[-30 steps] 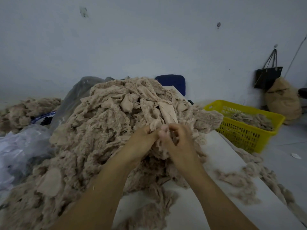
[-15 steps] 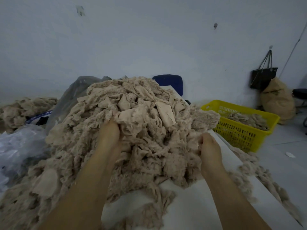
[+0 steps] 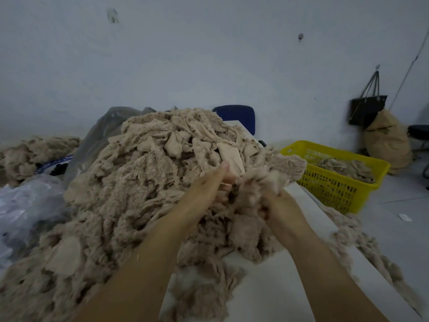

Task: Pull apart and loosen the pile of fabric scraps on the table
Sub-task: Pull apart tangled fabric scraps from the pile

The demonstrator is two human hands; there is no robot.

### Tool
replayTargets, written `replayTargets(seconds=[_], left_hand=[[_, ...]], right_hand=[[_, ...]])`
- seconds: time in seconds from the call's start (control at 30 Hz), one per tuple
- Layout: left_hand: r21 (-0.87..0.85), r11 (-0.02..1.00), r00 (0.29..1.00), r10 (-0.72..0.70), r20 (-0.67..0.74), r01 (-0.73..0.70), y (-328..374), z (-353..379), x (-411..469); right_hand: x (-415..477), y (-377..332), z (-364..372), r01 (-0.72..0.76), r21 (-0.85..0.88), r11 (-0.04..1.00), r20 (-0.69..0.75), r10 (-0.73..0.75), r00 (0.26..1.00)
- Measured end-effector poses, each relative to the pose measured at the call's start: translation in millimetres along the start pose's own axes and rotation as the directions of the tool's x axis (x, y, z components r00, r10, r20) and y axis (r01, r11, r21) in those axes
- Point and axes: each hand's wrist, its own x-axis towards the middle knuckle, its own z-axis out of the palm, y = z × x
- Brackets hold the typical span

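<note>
A tall heap of beige fabric scraps covers most of the white table. Both my hands are at the heap's right front slope. My left hand lies against the scraps with its fingers reaching up beside a flat beige piece, and its fingertips are partly buried. My right hand is just to the right of it, gripping a blurred fluffy clump of scraps lifted off the slope. Its fingers are mostly hidden inside the clump.
A yellow plastic basket with more scraps stands right of the table. Loose scraps trail along the table's right edge. Plastic bags lie at the left, a blue chair back behind the heap, a dark bag and a sack by the wall.
My hands were spread wide on the heap half a second ago. They have come together at its right front, and the right hand has lifted a clump.
</note>
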Motion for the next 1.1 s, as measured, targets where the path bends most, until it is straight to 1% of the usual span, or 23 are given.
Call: replayTargets(seconds=[0.03, 0.07, 0.1, 0.13, 0.17, 0.2, 0.23, 0.27, 0.3, 0.37, 0.4, 0.47, 0.57, 0.7, 0.77, 0.8, 0.83, 0.9, 0.93, 0.97, 1.0, 1.03, 1.1], left_hand=[[0.122, 0.992, 0.999, 0.001, -0.041, 0.004, -5, -2, 3], [0.294, 0.955, 0.998, -0.004, -0.063, 0.023, -12, -4, 5], [0.490, 0.871, 0.998, -0.013, -0.058, 0.039, -21, -4, 7], [0.665, 0.745, 0.999, -0.030, -0.042, 0.050, -30, -4, 8], [0.778, 0.625, 0.998, -0.039, -0.040, 0.056, -39, -4, 9], [0.832, 0.551, 0.998, -0.016, -0.066, 0.064, -46, -3, 10], [0.829, 0.553, 0.994, 0.023, -0.109, 0.078, -50, -2, 11], [0.782, 0.618, 0.987, 0.056, -0.153, 0.087, -51, -2, 12], [0.699, 0.709, 0.978, 0.073, -0.195, 0.087, -50, -3, 12], [0.530, 0.844, 0.964, 0.072, -0.257, 0.079, -44, -7, 12], [0.481, 0.874, 0.951, 0.081, -0.298, 0.076, -39, -10, 13], [0.392, 0.915, 0.909, 0.078, -0.410, 0.098, -29, -20, 12], [0.230, 0.969, 0.832, 0.051, -0.552, 0.093, -22, -36, 11], [0.232, 0.968, 0.777, 0.068, -0.626, 0.101, -23, -57, 7], [0.200, 0.976, 0.760, 0.068, -0.646, 0.082, -25, -66, 3], [0.208, 0.975, 0.788, 0.068, -0.612, 0.079, -26, -69, 0], [0.245, 0.967, 0.851, 0.066, -0.521, 0.075, -27, -71, -3], [0.414, 0.909, 0.984, 0.024, -0.179, 0.053, -28, -69, -11], [0.521, 0.854, 1.000, 0.000, -0.015, 0.008, -29, -66, -13], [0.602, 0.797, 0.997, -0.010, 0.081, -0.041, -32, -63, -13], [0.657, 0.751, 0.996, 0.000, 0.091, -0.060, -36, -62, -11], [0.690, 0.723, 0.999, 0.029, 0.030, -0.042, -37, -65, -8], [0.658, 0.748, 0.962, 0.114, -0.248, 0.081, -38, -72, -3]], right_hand=[[4, -5, -9, -0.019, 0.269, 0.963, -0.056, 0.035, 0.998], [9, -9, -19, -0.011, 0.504, 0.864, -0.086, 0.063, 0.994], [12, -9, -26, -0.015, 0.621, 0.784, -0.108, 0.104, 0.989], [13, -7, -27, -0.055, 0.601, 0.797, -0.107, 0.148, 0.983], [10, -4, -23, -0.099, 0.431, 0.897, -0.101, 0.157, 0.982], [7, 4, -16, -0.095, 0.110, 0.989, -0.100, 0.106, 0.989], [3, 13, -7, -0.026, -0.237, 0.971, -0.072, 0.009, 0.997], [-2, 20, 2, 0.109, -0.487, 0.867, 0.012, -0.118, 0.993], [-5, 26, 11, 0.248, -0.597, 0.763, 0.159, -0.191, 0.969], [-10, 40, 26, 0.432, -0.688, 0.583, 0.428, -0.155, 0.890], [-12, 45, 30, 0.481, -0.718, 0.503, 0.484, -0.135, 0.864], [-10, 47, 28, 0.446, -0.769, 0.457, 0.428, -0.149, 0.891], [-2, 37, 17, 0.329, -0.819, 0.469, 0.261, -0.207, 0.943], [4, 14, 7, 0.205, -0.816, 0.540, 0.112, -0.202, 0.973], [9, 9, -1, 0.098, -0.763, 0.638, -0.003, -0.156, 0.988], [10, 8, -5, 0.016, -0.699, 0.715, -0.068, -0.090, 0.994], [9, 7, -7, -0.079, -0.581, 0.810, -0.124, 0.008, 0.992], [6, 5, -7, -0.242, -0.201, 0.949, -0.161, 0.212, 0.964], [6, 4, -7, -0.276, 0.018, 0.961, -0.166, 0.275, 0.947], [7, 1, -6, -0.282, 0.234, 0.930, -0.160, 0.323, 0.933], [8, -2, -5, -0.270, 0.395, 0.878, -0.139, 0.347, 0.927], [9, -5, -5, -0.262, 0.489, 0.832, -0.112, 0.358, 0.927], [8, -12, -7, -0.283, 0.584, 0.761, -0.036, 0.373, 0.927]])
